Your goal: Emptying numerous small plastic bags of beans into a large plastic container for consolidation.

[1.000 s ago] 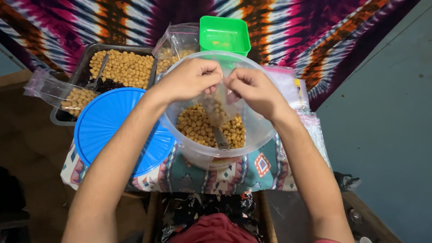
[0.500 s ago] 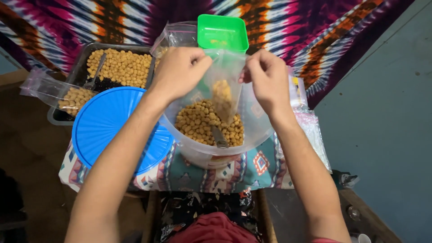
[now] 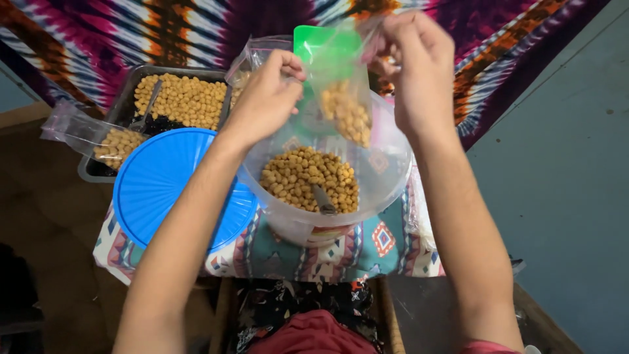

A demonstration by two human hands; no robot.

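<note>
1. We hold a clear bag (image 3: 344,98) up over the tub (image 3: 386,177), which sits at the near edge of the patterned cloth (image 3: 341,252). The bag is part filled with roasted nuts (image 3: 347,115), and its mouth looks open.
2. We judge the filling well begun but not done: the tub holds plenty of nuts with a spoon (image 3: 322,200) resting in them, and this bag is not sealed.
3. One filled bag (image 3: 98,137) lies at the cloth's left edge, against the tray (image 3: 131,88); the tray at the far left also holds nuts.
4. Our left hand (image 3: 265,98) is closed, pinching the bag's left top corner between thumb and fingers.
5. Our right hand (image 3: 413,65) is closed on the right top corner, fingers curled over it.
6. The blue lid (image 3: 170,183) lies just left of the tub, under our left forearm; a green lid (image 3: 314,42) shows behind the bag.
</note>
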